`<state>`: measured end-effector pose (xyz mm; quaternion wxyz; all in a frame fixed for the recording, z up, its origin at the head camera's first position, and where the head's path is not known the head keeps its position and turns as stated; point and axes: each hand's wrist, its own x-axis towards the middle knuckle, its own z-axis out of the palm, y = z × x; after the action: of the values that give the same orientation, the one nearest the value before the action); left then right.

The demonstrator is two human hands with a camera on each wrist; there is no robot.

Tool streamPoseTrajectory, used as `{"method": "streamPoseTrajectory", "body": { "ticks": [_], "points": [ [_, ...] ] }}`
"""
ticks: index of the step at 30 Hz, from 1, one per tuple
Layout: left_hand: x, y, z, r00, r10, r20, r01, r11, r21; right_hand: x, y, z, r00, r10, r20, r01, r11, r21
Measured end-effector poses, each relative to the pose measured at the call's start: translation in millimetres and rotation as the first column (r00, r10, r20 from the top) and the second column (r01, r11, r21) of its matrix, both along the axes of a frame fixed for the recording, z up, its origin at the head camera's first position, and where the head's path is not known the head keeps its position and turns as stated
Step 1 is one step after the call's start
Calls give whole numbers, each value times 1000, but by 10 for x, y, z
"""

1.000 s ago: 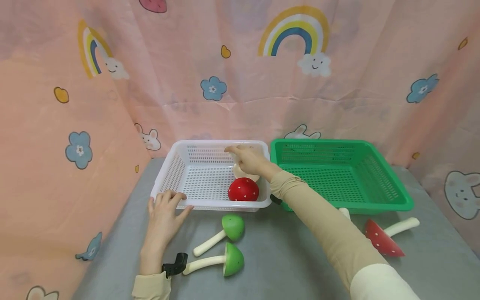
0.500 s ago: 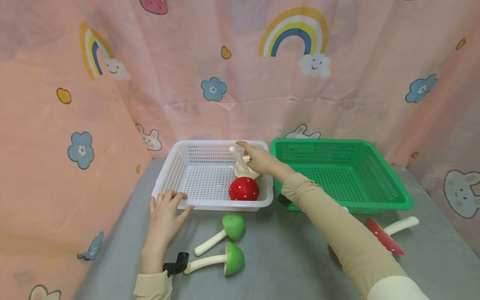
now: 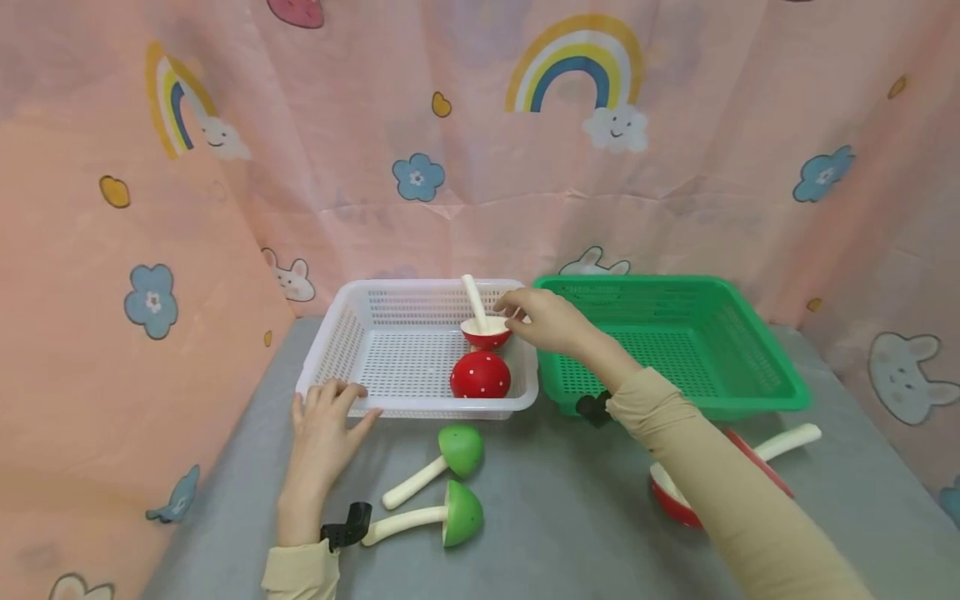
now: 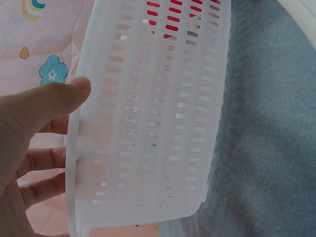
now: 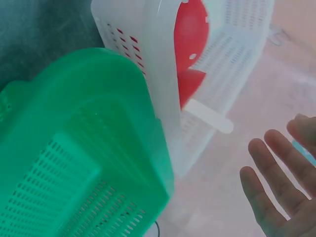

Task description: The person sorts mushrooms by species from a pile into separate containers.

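A white basket (image 3: pixel 352 333) holds two red mushrooms. One lies cap up (image 3: pixel 480 375); the other (image 3: pixel 486 331) sits upside down with its pale stem (image 3: pixel 474 298) pointing up. My right hand (image 3: pixel 543 321) hovers just right of that stem with relaxed fingers, holding nothing. In the right wrist view the right hand (image 5: pixel 276 192) shows an open palm beside the white basket (image 5: pixel 158 74) and the stem (image 5: pixel 207 116). My left hand (image 3: pixel 326 421) rests on the basket's front left rim. The left wrist view shows the left hand (image 4: pixel 34 123) with its thumb against the rim of the white basket (image 4: pixel 158 113).
A green basket (image 3: pixel 675 358) stands right of the white one. Two green mushrooms (image 3: pixel 459 450) (image 3: pixel 461 512) lie on the grey table in front. Another red mushroom (image 3: pixel 671 500) lies at the right, partly under my right arm. Pink patterned cloth walls the back and sides.
My right hand has let go of the red mushroom and drawn back to the right. The mushroom now rests upside down in the white basket. The left hand has stayed put.
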<state>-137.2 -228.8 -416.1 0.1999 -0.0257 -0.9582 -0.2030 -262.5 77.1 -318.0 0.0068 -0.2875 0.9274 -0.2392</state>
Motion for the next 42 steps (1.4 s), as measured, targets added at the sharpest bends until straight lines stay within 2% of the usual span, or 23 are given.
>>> {"method": "streamPoseTrajectory", "body": {
  "ticks": [9,14,29,35,42],
  "points": [
    [-3,1,6,1000,-1,5,1,1000,3,332,322,32,997,-65,-34,64,997,-37],
    [5,4,13,1000,-5,-20,5,1000,-4,503,509,-34,995,-86,-59,81,993,-85],
    [-4,-1,-1,999,-12,-33,12,1000,-8,998,1054,-246,979,-162,-120,150,983,-103],
    [10,-34,1,1000,-12,-26,12,1000,4,1170,1206,-319,975,-201,-98,188,974,-127],
    [9,-16,2,1000,-22,-7,22,1000,16,1389,1352,-333,956,-252,-153,235,965,-118]
  ]
}}
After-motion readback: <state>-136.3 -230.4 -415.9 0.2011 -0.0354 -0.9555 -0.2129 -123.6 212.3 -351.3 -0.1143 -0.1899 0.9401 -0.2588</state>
